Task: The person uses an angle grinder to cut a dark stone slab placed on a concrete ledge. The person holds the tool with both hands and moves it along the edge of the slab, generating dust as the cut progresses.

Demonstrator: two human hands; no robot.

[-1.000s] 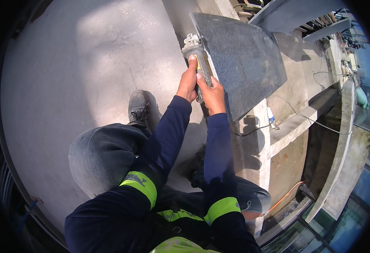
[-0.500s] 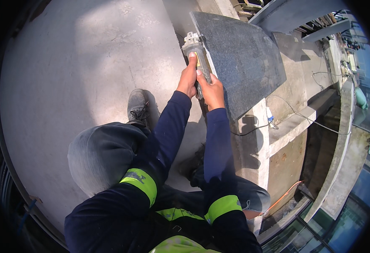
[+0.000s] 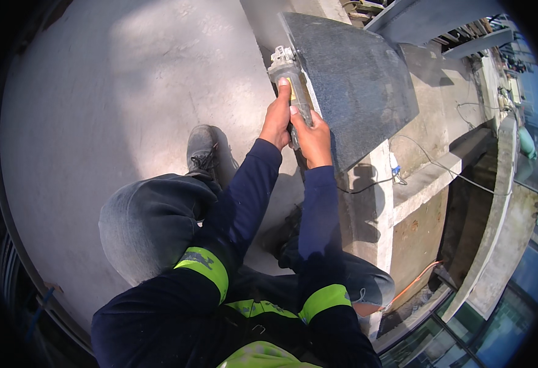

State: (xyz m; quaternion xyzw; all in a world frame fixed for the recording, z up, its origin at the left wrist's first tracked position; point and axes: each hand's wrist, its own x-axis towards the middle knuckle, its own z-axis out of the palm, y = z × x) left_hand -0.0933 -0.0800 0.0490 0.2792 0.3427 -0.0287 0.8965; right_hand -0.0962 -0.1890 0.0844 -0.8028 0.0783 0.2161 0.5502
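Both of my hands grip a dusty angle grinder (image 3: 302,95), its pale head pointing away from me. My left hand (image 3: 276,118) wraps the body's left side with the thumb along the top. Behind it, my right hand (image 3: 315,140) closes round the rear of the body. The grinder lies along the left edge of a dark grey stone slab (image 3: 361,86), with its head right by that edge. The head's far side, including any disc, is hidden. White dust coats the tool's head and the slab's edge.
The slab rests on a concrete ledge (image 3: 376,208) to my right. A thin cable (image 3: 431,164) runs across that ledge near a blue-and-white connector (image 3: 394,167). Beyond it is a drop with glass panels. Pale concrete floor (image 3: 66,153) spreads on my left, under my boot (image 3: 201,147).
My hands and the grinder have shifted very slightly to the right in view, and the slab's edge has shifted similarly. My grip is the same.
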